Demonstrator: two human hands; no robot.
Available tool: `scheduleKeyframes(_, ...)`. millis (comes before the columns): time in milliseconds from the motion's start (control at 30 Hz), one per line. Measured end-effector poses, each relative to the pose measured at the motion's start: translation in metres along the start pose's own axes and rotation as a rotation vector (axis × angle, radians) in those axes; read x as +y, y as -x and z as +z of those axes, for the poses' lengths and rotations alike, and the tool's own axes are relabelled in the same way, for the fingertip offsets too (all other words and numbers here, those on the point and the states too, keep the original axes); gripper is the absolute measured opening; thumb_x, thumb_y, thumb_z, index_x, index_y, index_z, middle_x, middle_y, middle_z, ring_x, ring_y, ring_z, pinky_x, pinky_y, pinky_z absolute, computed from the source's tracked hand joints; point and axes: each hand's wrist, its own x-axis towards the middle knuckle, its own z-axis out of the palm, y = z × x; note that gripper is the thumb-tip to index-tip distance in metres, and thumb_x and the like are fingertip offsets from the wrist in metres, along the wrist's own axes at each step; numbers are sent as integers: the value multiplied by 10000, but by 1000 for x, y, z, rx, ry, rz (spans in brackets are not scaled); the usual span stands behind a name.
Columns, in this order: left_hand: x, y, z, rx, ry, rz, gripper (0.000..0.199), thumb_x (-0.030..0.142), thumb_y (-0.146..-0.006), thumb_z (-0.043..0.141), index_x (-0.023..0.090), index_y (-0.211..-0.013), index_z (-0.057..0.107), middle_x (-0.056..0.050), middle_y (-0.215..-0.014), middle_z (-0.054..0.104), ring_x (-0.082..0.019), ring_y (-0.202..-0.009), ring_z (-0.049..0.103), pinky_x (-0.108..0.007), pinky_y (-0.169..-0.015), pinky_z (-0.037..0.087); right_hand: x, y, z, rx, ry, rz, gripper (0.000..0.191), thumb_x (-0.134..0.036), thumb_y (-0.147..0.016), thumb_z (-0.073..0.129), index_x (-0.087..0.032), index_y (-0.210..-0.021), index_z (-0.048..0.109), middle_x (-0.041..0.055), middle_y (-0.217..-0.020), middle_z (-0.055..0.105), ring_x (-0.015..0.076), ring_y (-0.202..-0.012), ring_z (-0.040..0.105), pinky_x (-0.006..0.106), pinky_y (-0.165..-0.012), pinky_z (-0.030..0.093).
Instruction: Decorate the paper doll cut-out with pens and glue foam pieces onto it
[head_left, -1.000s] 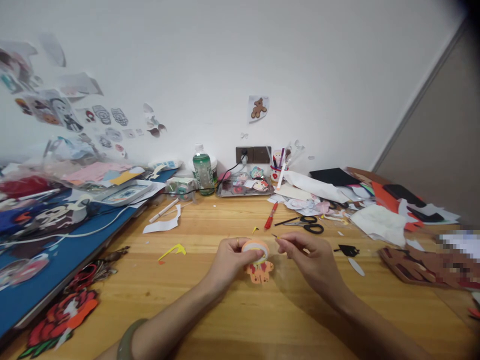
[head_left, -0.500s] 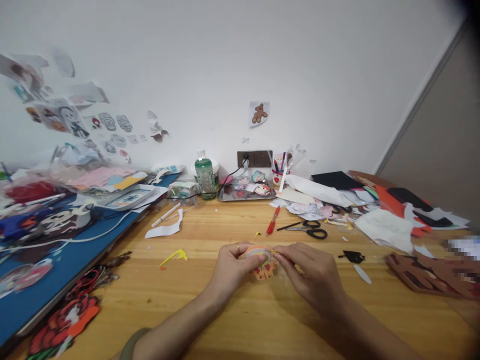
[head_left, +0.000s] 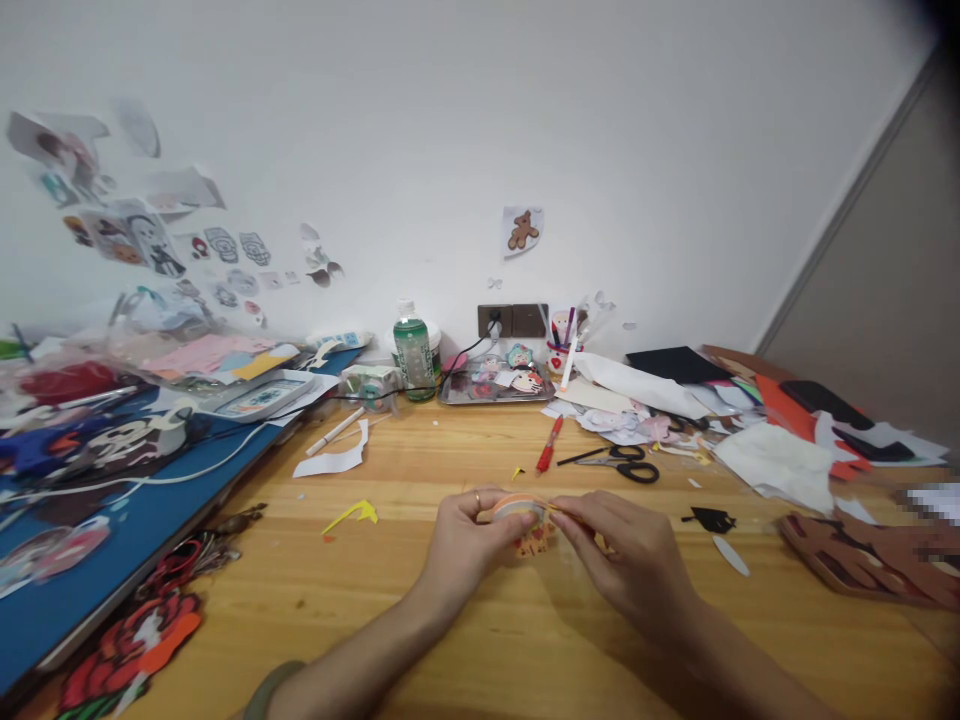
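Observation:
Low over the middle of the table, my left hand (head_left: 472,535) is closed round a small orange cutout (head_left: 534,545) with a pale curved band and red marks. Its thumb presses on the front, hiding part of the piece. At the cutout's right edge my right hand (head_left: 619,545) is closed in a pinch; a thin orange-yellow bit shows by its fingertips, too small to name. Beyond the hands lie a red pen (head_left: 550,445), black-handled scissors (head_left: 626,461) and a tiny yellow scrap (head_left: 518,473). A larger yellow scrap (head_left: 361,513) lies to the left.
A blue board (head_left: 247,455) heaped with craft items fills the left. A green-labelled bottle (head_left: 413,355) and a metal tray (head_left: 487,398) stand by the wall. Paper scraps (head_left: 776,465), a black cutout (head_left: 711,519) and a brown layered piece (head_left: 862,555) lie right.
The whole view has shifted slightly, with the table things sitting a little further right. Both hands keep nearly the same hold, and the cutout shows slightly less of its lower part.

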Motion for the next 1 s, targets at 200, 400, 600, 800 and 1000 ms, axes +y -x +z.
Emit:
scheduleKeyframes(200, -4, -1, -2, -31, 49, -32, 182, 294, -610, 707, 142, -710, 705, -21, -621, 656, -102, -539, 531, -207, -545, 408, -1, -1, -1, -16, -98, 29, 137, -141, -792, 528, -190, -884, 617, 25, -756, 669, 139, -652, 610, 240, -575, 467)
scheduleKeyframes(400, -4, -1, 0, -7, 10, -32, 227, 320, -592, 710, 125, -707, 703, -43, -664, 661, -132, -566, 551, -223, -533, 414, -3, -2, -2, 0, -79, 27, 153, -150, -793, 514, -194, -885, 627, 21, -756, 676, 135, -655, 619, 236, -590, 477)
scheduleKeyframes(600, 0, 2, 2, 23, -30, -8, 179, 293, -599, 702, 143, -696, 706, -33, -661, 651, -130, -592, 547, -216, -552, 409, -1, -1, -1, -16, -65, 25, 139, -149, -793, 517, -189, -871, 625, 29, -754, 674, 144, -658, 617, 245, -591, 475)
scheduleKeyframes(800, -3, 0, 1, -11, -13, 6, 147, 273, -618, 697, 147, -695, 707, -19, -642, 634, -101, -563, 516, -201, -538, 391, 1, -2, 0, -46, -100, 40, 128, -148, -790, 529, -193, -864, 623, 18, -765, 679, 138, -661, 620, 239, -588, 464)
scheduleKeyframes(1000, -5, 0, 0, -36, 67, -90, 190, 279, -588, 721, 129, -703, 704, -16, -594, 622, -90, -519, 502, -202, -516, 387, 2, -3, -1, -73, -116, 62, 98, -154, -788, 535, -184, -820, 623, 16, -735, 672, 134, -630, 609, 231, -556, 443)
